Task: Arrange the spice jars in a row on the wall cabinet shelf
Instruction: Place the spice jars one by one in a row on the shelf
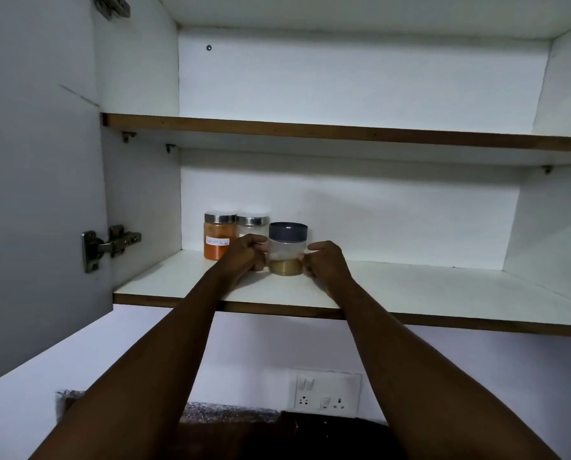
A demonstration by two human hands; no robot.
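Observation:
A clear jar with a grey lid (287,249), part filled with tan powder, stands on the lower shelf (410,293) of the wall cabinet. My left hand (246,255) grips its left side and my right hand (325,262) its right side. To the left, against the back wall, stands a jar of orange powder (218,239) with a steel lid and a white label. Beside that stands a pale jar with a steel lid (251,225), partly hidden by my left hand. The three jars stand side by side.
The cabinet door (35,161) hangs open on the left, on a metal hinge (109,245). The upper shelf (343,131) runs above. Below the cabinet a white switch and socket plate (324,393) sits on the wall, over a dark speckled counter (227,416).

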